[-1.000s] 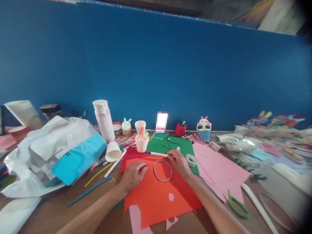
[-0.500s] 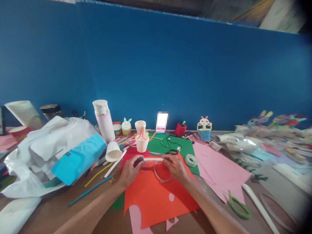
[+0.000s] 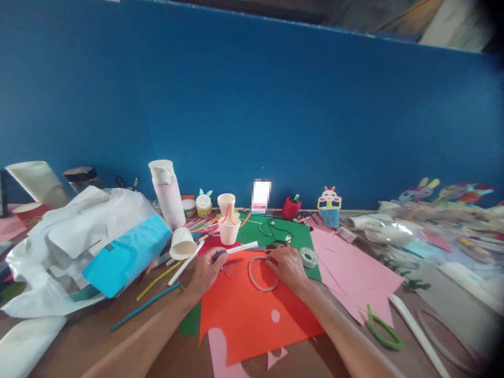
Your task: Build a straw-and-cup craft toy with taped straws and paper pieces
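My left hand [image 3: 208,270] holds a white marker [image 3: 242,247] by its dark end, and the white end points to the right. My right hand [image 3: 288,266] rests at the top right of the orange paper [image 3: 252,320], beside dark-handled scissors [image 3: 271,247]; its fingertips are partly hidden, so what they hold, if anything, cannot be made out. Between the hands a pale ring of bent pipe cleaner [image 3: 251,275] lies on the orange paper. A small pink oval [image 3: 275,315] is further down on it.
White cups [image 3: 229,231] stand behind the hands. A roll of tape [image 3: 308,257] lies on green paper [image 3: 301,236]. Pink paper [image 3: 354,273] and a green pipe cleaner [image 3: 384,336] are at right; a plastic bag [image 3: 35,257] fills the left.
My right hand has come off the marker and moved slightly right, to beside the scissors. The marker stays in my left hand, now tilted up to the right.
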A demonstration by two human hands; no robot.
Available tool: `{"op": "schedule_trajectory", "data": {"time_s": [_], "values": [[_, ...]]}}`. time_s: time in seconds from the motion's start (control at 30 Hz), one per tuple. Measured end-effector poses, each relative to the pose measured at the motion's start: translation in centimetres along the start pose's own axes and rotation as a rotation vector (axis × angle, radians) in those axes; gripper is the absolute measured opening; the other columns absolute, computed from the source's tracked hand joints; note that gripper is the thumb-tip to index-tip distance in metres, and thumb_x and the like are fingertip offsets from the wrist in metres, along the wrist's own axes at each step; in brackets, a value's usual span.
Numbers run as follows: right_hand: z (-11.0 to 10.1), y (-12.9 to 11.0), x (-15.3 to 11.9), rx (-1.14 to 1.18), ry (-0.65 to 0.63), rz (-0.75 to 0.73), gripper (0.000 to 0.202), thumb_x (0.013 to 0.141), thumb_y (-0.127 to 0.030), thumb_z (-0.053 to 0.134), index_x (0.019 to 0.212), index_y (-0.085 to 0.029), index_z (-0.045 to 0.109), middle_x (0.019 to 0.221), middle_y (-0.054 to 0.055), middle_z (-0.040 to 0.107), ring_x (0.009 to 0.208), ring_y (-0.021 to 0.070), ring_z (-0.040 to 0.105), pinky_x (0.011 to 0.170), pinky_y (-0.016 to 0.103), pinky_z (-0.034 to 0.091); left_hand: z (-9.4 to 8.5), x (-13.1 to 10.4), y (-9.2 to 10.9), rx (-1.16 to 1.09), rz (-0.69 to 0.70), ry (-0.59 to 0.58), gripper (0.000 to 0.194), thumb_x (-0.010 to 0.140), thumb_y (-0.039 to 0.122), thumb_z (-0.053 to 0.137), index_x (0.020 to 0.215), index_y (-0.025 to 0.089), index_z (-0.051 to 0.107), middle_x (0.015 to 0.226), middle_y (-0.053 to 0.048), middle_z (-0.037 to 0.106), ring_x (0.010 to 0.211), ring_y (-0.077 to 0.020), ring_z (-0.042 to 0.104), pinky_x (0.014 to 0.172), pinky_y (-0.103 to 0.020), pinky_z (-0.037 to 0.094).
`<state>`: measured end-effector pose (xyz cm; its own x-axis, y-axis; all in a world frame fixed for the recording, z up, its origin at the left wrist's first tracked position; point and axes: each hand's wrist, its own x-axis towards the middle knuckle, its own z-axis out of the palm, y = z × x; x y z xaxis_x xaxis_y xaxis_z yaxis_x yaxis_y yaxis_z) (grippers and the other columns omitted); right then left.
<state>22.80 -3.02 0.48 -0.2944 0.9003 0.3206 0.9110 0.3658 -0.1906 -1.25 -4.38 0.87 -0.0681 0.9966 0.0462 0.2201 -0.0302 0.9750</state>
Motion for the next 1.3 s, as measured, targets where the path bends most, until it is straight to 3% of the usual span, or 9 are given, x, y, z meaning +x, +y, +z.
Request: {"op": "schedule_trajectory", "data": {"time_s": [0.17, 0.3, 0.4, 0.6, 0.73, 0.93, 1.1, 1.3], "values": [[-0.1, 0.0, 0.2, 0.014, 0.023, 0.03, 0.019, 0.082, -0.027, 0.047, 0.076, -0.023, 0.064, 0.075, 0.0, 0.068, 0.072, 0.0144, 0.06, 0.07, 0.028, 0.028, 0.0, 0.0, -0.1, -0.039, -0.016, -0.006, 0.031, 0.068, 0.041, 0.056, 0.084, 0.014, 0.061, 0.055, 0.003, 0.051, 0.044, -0.0081, 0.043, 0.04, -0.017, 0.032], [-0.2, 1.0, 0.5, 0.025, 0.084, 0.187, 0.021, 0.084, -0.032, 0.044, 0.084, -0.024, 0.063, 0.059, -0.002, 0.066, 0.06, 0.0138, 0.059, 0.067, 0.026, 0.031, 0.0, 0.1, -0.1, -0.068, -0.014, 0.0, 0.03, 0.069, 0.041, 0.055, 0.082, 0.014, 0.059, 0.058, 0.002, 0.052, 0.047, -0.0087, 0.045, 0.04, -0.017, 0.033], [-0.5, 2.1, 0.8, 0.07, 0.109, 0.309, 0.022, 0.083, -0.033, 0.043, 0.094, -0.025, 0.06, 0.06, -0.003, 0.066, 0.058, 0.0134, 0.06, 0.059, 0.024, 0.031, 0.0, 0.1, 0.0, -0.084, -0.027, -0.003, 0.03, 0.069, 0.042, 0.055, 0.081, 0.014, 0.059, 0.058, 0.002, 0.052, 0.047, -0.0086, 0.044, 0.039, -0.016, 0.032], [-0.9, 3.1, 1.0, 0.078, 0.113, 0.413, 0.032, 0.08, -0.029, 0.044, 0.111, -0.023, 0.051, 0.063, -0.002, 0.065, 0.063, 0.0158, 0.061, 0.051, 0.023, 0.029, 0.0, 0.1, -0.2, -0.066, -0.018, -0.017, 0.029, 0.071, 0.042, 0.054, 0.079, 0.014, 0.058, 0.057, 0.002, 0.052, 0.047, -0.0085, 0.044, 0.04, -0.016, 0.031], [-1.0, 3.7, 1.1, 0.095, 0.106, 0.431, 0.032, 0.08, -0.029, 0.043, 0.11, -0.025, 0.054, 0.062, -0.001, 0.064, 0.059, 0.0161, 0.06, 0.049, 0.023, 0.028, 0.0, 0.2, -0.6, -0.068, -0.003, -0.019, 0.028, 0.071, 0.042, 0.053, 0.077, 0.015, 0.057, 0.057, 0.002, 0.051, 0.047, -0.0088, 0.044, 0.04, -0.017, 0.031], [-1.8, 6.0, 1.1, 0.002, 0.173, 0.524, 0.038, 0.081, -0.03, 0.039, 0.117, -0.021, 0.047, 0.064, 0.0, 0.064, 0.064, 0.0191, 0.061, 0.057, 0.027, 0.031, 0.0, 0.1, -0.4, -0.069, 0.002, -0.025, 0.029, 0.072, 0.043, 0.054, 0.077, 0.015, 0.057, 0.058, 0.002, 0.052, 0.047, -0.0093, 0.045, 0.041, -0.018, 0.032], [-2.7, 7.7, 0.7, -0.06, 0.185, 0.617, 0.035, 0.082, -0.03, 0.039, 0.113, -0.019, 0.05, 0.069, 0.002, 0.066, 0.073, 0.0206, 0.061, 0.065, 0.029, 0.032, -0.1, 0.1, -0.3, -0.063, -0.005, -0.043, 0.03, 0.072, 0.043, 0.052, 0.08, 0.015, 0.058, 0.057, 0.003, 0.052, 0.048, -0.0094, 0.045, 0.041, -0.018, 0.031], [-3.0, 10.3, 0.4, -0.017, 0.151, 0.73, 0.033, 0.079, -0.032, 0.04, 0.107, -0.021, 0.055, 0.078, 0.004, 0.067, 0.078, 0.0225, 0.059, 0.063, 0.028, 0.034, -0.1, 0.1, -0.2, -0.073, 0.002, -0.055, 0.029, 0.072, 0.042, 0.053, 0.078, 0.015, 0.057, 0.058, 0.003, 0.053, 0.048, -0.0089, 0.046, 0.042, -0.018, 0.033]]}}
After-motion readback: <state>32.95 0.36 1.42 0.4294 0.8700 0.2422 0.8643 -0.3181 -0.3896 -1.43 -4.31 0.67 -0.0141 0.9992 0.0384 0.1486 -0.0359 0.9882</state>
